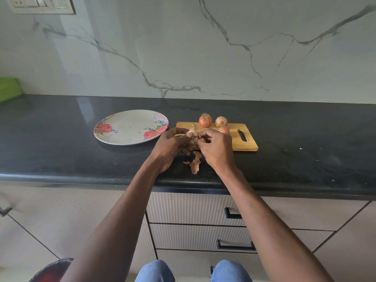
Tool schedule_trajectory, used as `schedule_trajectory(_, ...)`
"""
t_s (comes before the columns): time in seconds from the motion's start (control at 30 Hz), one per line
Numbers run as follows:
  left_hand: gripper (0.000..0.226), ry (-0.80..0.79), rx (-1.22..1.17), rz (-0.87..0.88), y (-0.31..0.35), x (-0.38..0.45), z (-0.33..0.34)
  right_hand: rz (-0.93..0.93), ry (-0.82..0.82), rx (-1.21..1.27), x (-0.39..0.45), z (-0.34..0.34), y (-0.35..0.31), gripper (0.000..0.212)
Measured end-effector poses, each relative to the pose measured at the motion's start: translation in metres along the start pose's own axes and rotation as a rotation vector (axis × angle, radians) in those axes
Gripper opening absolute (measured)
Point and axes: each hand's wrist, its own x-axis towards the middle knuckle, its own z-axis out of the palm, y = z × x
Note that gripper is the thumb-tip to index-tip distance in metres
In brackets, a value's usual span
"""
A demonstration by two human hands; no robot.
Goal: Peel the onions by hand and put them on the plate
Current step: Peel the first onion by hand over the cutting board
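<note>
Near the middle of the frame a partly peeled onion (192,133) is held above the near left corner of the wooden cutting board (244,143), its pale dry skin standing up in a loose point. The left hand (173,146) cups it from below and the left with curled fingers, thumb laid along its side, while the right hand (215,148) pinches a bit of skin at its right flank, fingers bent in close; the two hands nearly meet around it. Just below them, toward the front edge of the black surface (61,139), lie torn pieces of onion skin (195,164), brownish and curled. On the far side of the board sit two unpeeled onions side by side, the left one (205,120) reddish with a tuft of dry roots on top, the right one (221,121) paler; a third small onion (224,130) shows just in front of the right one, partly hidden by the right hand. The board's handle slot lies at its right end. Left of the board, apart from it, rests a round white plate (126,127) with red roses on its rim. Behind rises a white marble wall with grey veins, a switch panel (41,5) in the upper left corner and a green object (9,88) at the left edge; drawers with dark handles fill the lower frame
</note>
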Motion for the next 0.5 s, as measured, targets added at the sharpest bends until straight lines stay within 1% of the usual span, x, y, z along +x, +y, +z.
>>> schedule_trajectory(0.13,0.024,-0.025,-0.022,-0.002,0.0027,-0.0025,0.0016,0.005,0.02,0.045,0.0008,-0.0006,0.0014,0.007)
schedule_trajectory(0.27,0.042,-0.045,-0.045,0.009,0.0041,-0.0057,0.0024,-0.019,0.032,0.09,0.001,-0.0025,-0.0008,0.008)
schedule_trajectory(0.4,0.029,-0.006,-0.047,0.005,0.0029,-0.0038,0.0008,0.013,0.075,0.102,0.0017,-0.004,-0.0031,0.009)
schedule_trajectory(0.5,0.021,-0.02,-0.032,-0.004,0.0022,-0.0025,0.0,0.073,0.076,0.149,0.0025,-0.0045,-0.0024,0.01)
